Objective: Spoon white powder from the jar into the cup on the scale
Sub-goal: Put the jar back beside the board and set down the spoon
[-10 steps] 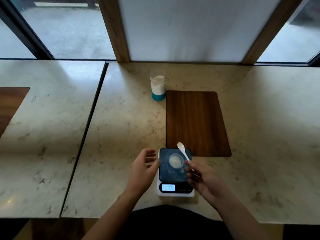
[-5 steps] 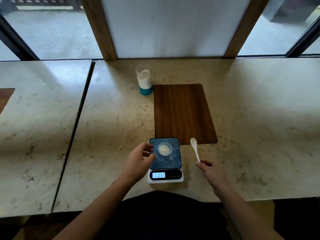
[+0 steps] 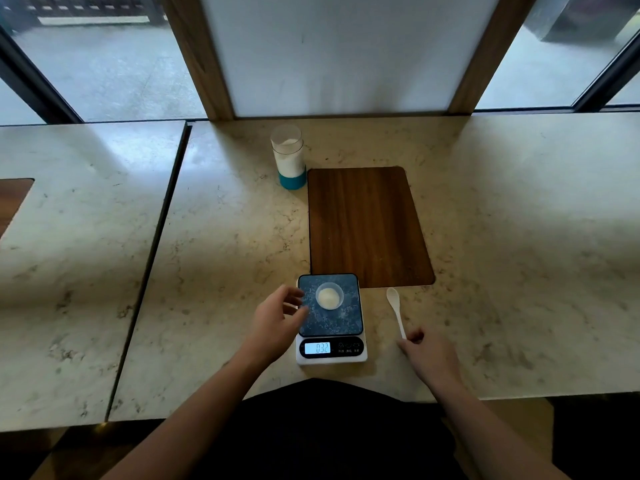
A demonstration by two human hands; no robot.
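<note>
White plastic spoon (image 3: 396, 311) now lies on the counter, set down since a second ago.
Right hand (image 3: 429, 358) rests loosely curled at its handle end, grip uncertain; left hand (image 3: 277, 320) hovers open beside the scale (image 3: 331, 355), whose cup (image 3: 329, 296) holds powder; jar (image 3: 289, 155) stands well behind. Spooning looks paused or finished.

The scale (image 3: 331, 320) shows "032" on its lit display (image 3: 318, 348); its button labels are too small to read.
</note>
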